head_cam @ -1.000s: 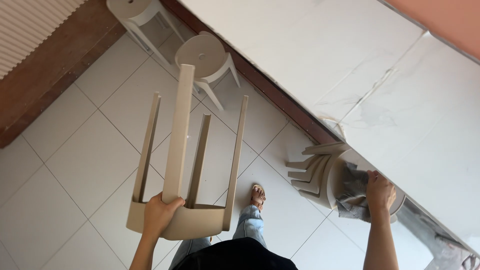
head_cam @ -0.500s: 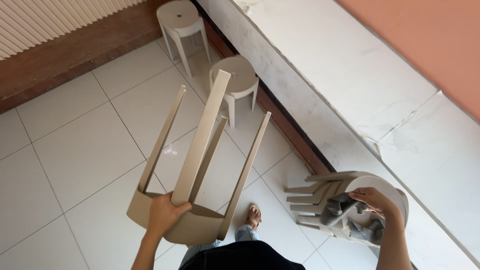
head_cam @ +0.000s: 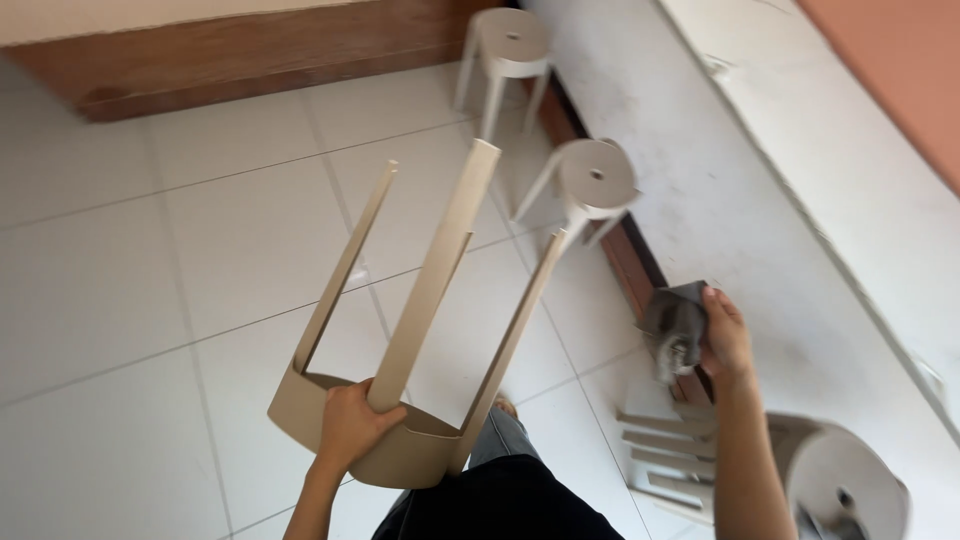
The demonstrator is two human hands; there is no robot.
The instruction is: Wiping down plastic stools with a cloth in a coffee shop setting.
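My left hand (head_cam: 352, 425) grips the rim of a beige plastic stool (head_cam: 420, 330) that is held upside down, its legs pointing up and away from me. My right hand (head_cam: 725, 335) is raised to the right and holds a grey cloth (head_cam: 673, 325) in front of the white wall. Below my right forearm a stack of similar stools (head_cam: 810, 475) lies tipped on its side by the wall.
Two more round beige stools stand upright along the wall, one near (head_cam: 590, 185) and one farther back (head_cam: 508, 45). The floor is white tile (head_cam: 150, 300). A brown wooden panel (head_cam: 250, 55) runs along the far edge. A brown skirting strip (head_cam: 630, 260) follows the wall.
My right hand has lifted off the tipped stack of stools and now holds the grey cloth up. The view has swung, and the upside-down stool stays in my left hand.
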